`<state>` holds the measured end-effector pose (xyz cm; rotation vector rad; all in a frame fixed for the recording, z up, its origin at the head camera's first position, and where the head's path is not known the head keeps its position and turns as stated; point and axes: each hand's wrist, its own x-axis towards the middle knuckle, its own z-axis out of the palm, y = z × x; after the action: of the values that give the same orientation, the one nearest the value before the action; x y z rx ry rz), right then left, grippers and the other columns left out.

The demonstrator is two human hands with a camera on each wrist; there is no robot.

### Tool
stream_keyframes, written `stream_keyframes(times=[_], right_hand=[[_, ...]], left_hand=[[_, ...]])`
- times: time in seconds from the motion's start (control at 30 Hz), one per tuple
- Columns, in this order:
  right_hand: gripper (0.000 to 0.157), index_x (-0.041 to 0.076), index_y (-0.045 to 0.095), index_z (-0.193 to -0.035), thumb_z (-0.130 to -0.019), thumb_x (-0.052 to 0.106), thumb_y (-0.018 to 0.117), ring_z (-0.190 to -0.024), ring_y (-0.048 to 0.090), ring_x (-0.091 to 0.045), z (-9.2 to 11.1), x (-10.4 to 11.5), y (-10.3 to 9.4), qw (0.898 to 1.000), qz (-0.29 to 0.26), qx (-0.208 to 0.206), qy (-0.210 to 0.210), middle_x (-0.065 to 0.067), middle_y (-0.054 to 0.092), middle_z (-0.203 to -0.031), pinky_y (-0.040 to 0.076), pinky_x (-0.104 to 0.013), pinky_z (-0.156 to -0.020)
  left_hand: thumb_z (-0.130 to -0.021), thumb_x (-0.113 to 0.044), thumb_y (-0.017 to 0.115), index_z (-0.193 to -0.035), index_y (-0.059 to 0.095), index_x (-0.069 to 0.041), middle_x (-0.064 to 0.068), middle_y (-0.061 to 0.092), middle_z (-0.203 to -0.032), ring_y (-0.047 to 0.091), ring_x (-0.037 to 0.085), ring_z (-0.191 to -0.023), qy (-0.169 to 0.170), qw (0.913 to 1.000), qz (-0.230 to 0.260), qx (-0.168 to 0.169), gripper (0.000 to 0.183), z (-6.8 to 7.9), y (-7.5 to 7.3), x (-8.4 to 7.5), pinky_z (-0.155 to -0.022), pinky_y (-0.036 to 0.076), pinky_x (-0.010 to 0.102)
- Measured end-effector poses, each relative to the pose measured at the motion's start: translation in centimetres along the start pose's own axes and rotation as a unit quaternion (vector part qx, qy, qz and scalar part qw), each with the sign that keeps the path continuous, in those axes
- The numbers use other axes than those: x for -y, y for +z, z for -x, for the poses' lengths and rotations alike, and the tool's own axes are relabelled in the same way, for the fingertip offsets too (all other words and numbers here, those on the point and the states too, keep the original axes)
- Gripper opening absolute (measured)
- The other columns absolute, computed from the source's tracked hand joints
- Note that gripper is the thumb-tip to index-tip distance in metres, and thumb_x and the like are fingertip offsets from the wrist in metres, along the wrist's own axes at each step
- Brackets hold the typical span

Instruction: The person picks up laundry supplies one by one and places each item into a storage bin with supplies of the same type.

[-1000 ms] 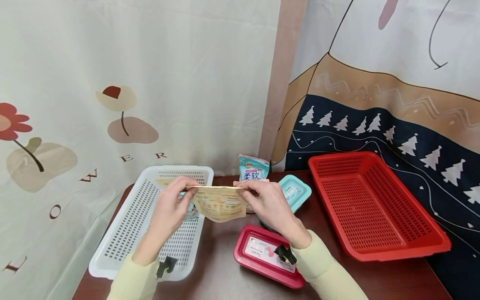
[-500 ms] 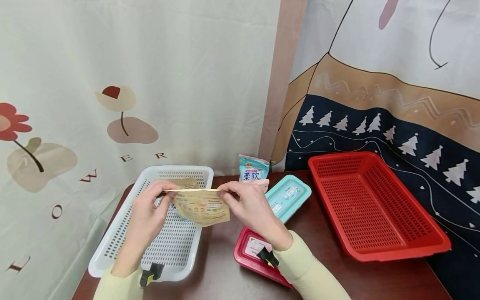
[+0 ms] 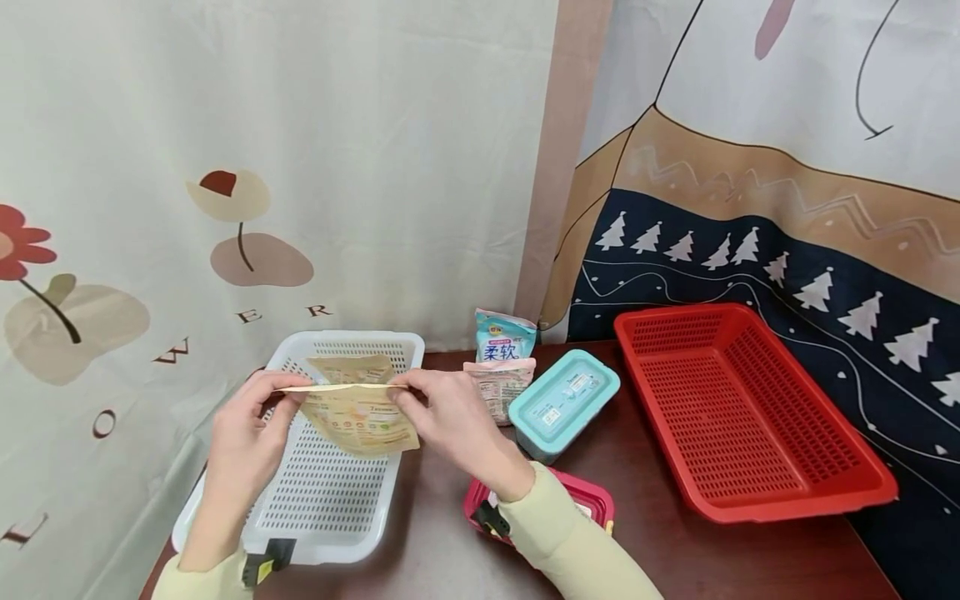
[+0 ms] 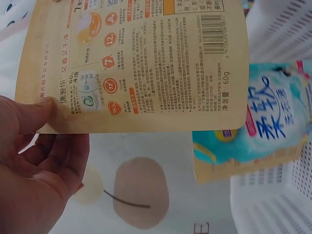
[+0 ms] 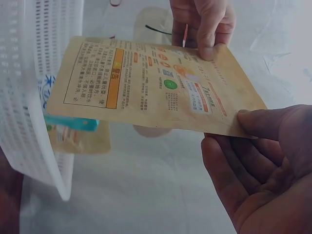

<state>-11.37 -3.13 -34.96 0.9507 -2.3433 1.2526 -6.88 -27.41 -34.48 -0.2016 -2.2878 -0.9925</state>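
Between my hands hangs a tan printed laundry detergent pouch (image 3: pixel 363 421), its lettered side with a barcode (image 4: pixel 213 34) showing. My left hand (image 3: pixel 243 437) pinches one top corner between thumb and fingers. At the opposite top corner, my right hand (image 3: pixel 457 417) pinches it the same way. The pouch is over the white basket (image 3: pixel 318 508), its lower edge overlapping the basket's right rim in the head view. Behind it, another tan pouch (image 3: pixel 352 367) leans at the basket's far end. A teal detergent pouch (image 4: pixel 273 114) stands against that one, mostly hidden in the head view.
A blue pouch (image 3: pixel 506 335) and a pink pouch (image 3: pixel 502 392) stand by the back curtain. Near them is a teal-lidded box (image 3: pixel 566 400). A magenta-lidded box (image 3: pixel 592 496) lies partly under my right forearm. The red basket (image 3: pixel 697 375) occupies the table's right side.
Both hands have moved left with the tan pouch, from the white basket's right edge to over the basket. The pink pouch and teal-lidded box have come into fuller view.
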Motion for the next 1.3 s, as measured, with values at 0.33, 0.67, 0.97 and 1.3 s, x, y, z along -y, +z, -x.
stream_keyframes(times=[0.33,0.67,0.97,1.3], right_hand=[[0.011,0.018,0.081,-0.104,-0.099,0.019,0.071,-0.078,0.068,0.000,-1.2,0.7,3.2,0.999,0.046,0.016,-0.009,0.009,0.078,-0.100,0.045,-0.012,-0.065],[0.011,0.019,0.081,-0.103,-0.099,0.021,0.071,-0.082,0.068,0.000,-1.6,-0.6,6.3,0.998,0.055,0.039,-0.003,0.010,0.077,-0.099,0.048,-0.014,-0.068],[0.014,0.019,0.082,-0.107,-0.101,0.023,0.070,-0.080,0.067,0.003,-1.0,-2.1,8.1,0.996,0.063,0.059,0.016,0.008,0.078,-0.101,0.048,-0.012,-0.066],[0.016,0.023,0.082,-0.108,-0.102,0.024,0.067,-0.085,0.072,-0.004,-1.1,-2.5,9.4,0.986,0.138,0.084,0.030,0.011,0.078,-0.101,0.052,-0.021,-0.067]], left_hand=[[-0.092,0.011,0.069,-0.102,0.075,-0.003,0.005,0.070,-0.104,0.055,-0.009,-0.091,-0.056,0.9969,-0.055,-0.001,0.018,0.3,-1.6,2.1,-0.081,0.041,0.004],[-0.090,0.006,0.074,-0.100,0.077,-0.006,0.007,0.072,-0.103,0.045,-0.025,-0.091,-0.053,0.9905,-0.124,0.028,0.016,0.5,-2.3,4.9,-0.080,0.041,0.013],[-0.086,0.012,0.072,-0.099,0.075,-0.002,0.018,0.072,-0.103,0.067,0.039,-0.092,-0.015,0.9815,-0.168,0.091,0.020,0.5,-1.7,7.0,-0.077,0.046,0.051],[-0.082,0.012,0.074,-0.092,0.075,0.002,0.024,0.070,-0.099,0.063,0.049,-0.090,0.001,0.9619,-0.229,0.149,0.014,-0.1,-1.0,7.2,-0.077,0.045,0.064]])
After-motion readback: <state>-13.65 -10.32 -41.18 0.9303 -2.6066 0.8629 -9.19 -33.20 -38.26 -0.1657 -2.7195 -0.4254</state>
